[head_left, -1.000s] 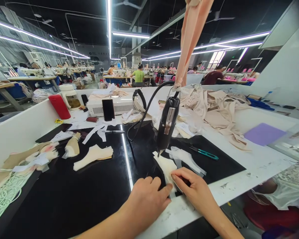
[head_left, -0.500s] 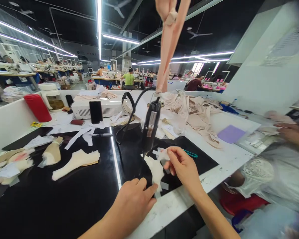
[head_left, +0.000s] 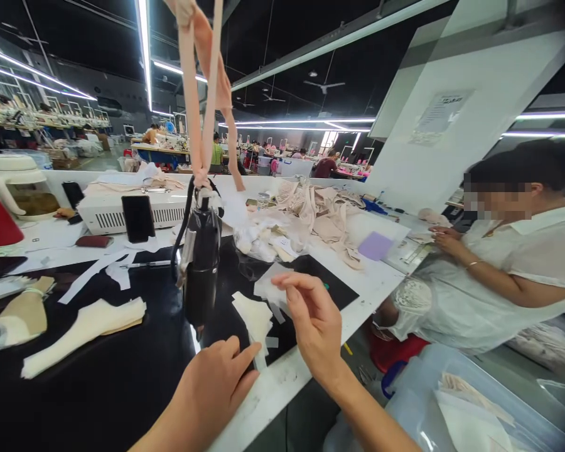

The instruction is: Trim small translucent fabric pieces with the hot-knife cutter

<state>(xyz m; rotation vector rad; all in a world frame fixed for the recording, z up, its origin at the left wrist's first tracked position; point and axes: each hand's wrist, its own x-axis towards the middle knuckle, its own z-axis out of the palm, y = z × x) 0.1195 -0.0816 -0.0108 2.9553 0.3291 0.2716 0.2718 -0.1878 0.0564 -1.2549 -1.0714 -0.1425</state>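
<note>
My left hand point(head_left: 216, 383) rests at the front of the black mat, thumb and index finger apart. Its index fingertip touches the lower end of a cream foam-like fabric piece point(head_left: 254, 317). Just right of that piece, my right hand point(head_left: 315, 320) hovers with its fingers stretched and thumb apart. Its fingertips are beside a translucent whitish sheet point(head_left: 266, 282) on the mat; whether they touch it is hard to see. A black corded tool point(head_left: 202, 257) with a narrow tip hangs upright from peach fabric strips point(head_left: 200, 94), left of the cream piece.
Another cream piece point(head_left: 87, 326) lies left on the black mat point(head_left: 98, 402). A phone point(head_left: 138, 218) leans against a white box point(head_left: 103, 210). Beige garments point(head_left: 329, 213) are heaped at the back. A co-worker point(head_left: 494, 276) sits right, behind a clear plastic bin point(head_left: 419, 389).
The view has swung right, bringing the co-worker and bin into sight. My right fingers have parted from their pinch at the translucent sheet. My left fingertip stays on the cream piece.
</note>
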